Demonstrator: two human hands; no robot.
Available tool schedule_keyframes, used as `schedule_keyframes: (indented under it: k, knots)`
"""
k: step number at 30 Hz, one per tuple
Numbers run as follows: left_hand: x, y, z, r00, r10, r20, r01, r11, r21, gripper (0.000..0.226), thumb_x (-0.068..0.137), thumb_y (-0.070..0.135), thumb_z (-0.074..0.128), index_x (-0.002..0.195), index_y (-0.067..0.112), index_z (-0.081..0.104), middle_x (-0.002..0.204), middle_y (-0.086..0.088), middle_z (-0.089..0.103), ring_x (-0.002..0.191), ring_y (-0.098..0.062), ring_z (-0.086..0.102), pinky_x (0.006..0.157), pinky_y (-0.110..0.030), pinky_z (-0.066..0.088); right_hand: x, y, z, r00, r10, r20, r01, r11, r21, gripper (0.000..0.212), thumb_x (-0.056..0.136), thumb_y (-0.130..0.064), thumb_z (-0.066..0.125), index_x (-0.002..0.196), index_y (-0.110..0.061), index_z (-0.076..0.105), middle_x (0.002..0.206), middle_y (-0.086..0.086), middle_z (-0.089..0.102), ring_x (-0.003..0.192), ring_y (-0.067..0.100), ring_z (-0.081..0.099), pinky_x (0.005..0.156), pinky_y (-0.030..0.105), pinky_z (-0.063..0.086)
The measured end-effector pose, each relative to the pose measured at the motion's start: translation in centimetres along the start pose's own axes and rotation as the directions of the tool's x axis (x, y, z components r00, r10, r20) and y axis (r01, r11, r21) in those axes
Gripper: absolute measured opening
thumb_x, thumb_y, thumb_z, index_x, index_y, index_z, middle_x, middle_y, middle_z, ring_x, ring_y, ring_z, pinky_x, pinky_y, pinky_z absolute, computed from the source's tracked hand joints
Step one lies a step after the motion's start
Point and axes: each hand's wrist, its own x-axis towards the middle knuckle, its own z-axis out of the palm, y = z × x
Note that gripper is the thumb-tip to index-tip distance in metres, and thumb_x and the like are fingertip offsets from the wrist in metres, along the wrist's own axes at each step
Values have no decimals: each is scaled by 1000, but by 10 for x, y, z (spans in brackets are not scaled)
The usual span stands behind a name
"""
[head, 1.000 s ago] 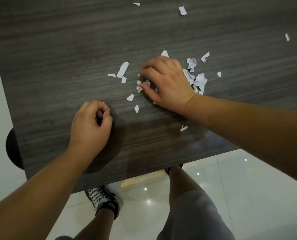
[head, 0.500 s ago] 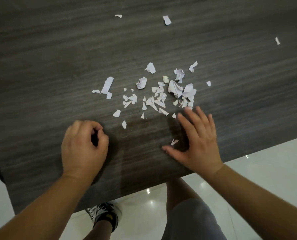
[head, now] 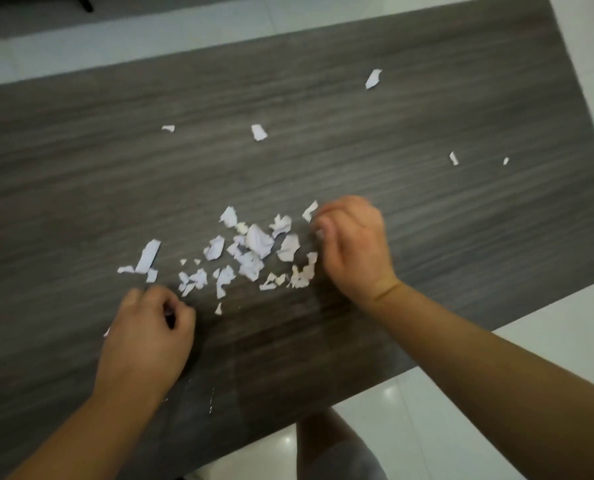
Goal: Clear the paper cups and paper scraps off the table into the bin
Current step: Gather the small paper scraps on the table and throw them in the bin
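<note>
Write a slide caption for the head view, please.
Two bare hands gather torn paper scraps on a dark table.

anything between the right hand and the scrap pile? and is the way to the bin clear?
Nothing visible. The right hand sits at the pile's right edge, fingers curled against the nearest scraps, only bare table around. No bin is in view, so that path can't be judged.

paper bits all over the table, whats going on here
A person is gathering torn paper scraps on a dark wood-grain table. The right hand is curled at the right edge of the main pile, while the left hand rests loosely closed just in front of it. A few stray scraps lie farther back. No cups or bin are in view.
</note>
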Motion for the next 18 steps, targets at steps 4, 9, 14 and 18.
schedule_keyframes:
  k: [4,9,14,18]
  knots:
    - [4,14,1,997,-71,-3,72,997,33,20,98,28,60,79,29,55,91,8,50,77,-17,56,75,-47,53,18,120,-66,887,388,-249,-418,905,-79,30,97,-9,49,112,4,71,117,24,68,115,44,63,107,47,46]
    - [6,20,9,988,-154,-25,156,983,93,20,98,24,57,79,28,53,89,4,48,79,-27,55,75,-51,52,32,229,-113,471,843,-260,-864,501,57,63,108,-33,36,163,-1,34,173,18,27,162,31,20,132,41,11]
    - [9,26,12,975,-217,-53,222,965,138,21,99,26,56,79,27,52,90,3,47,85,-33,54,78,-53,51,53,212,-76,506,836,-212,-861,477,-175,59,113,-28,39,163,2,31,174,24,20,162,42,14,130,49,9]
    - [11,29,11,967,-248,-59,255,952,168,23,99,24,57,77,28,53,88,2,48,85,-33,54,79,-53,50,62,135,-28,737,674,-54,-667,712,-222,62,111,-26,43,164,3,28,175,23,17,164,40,10,133,49,5]
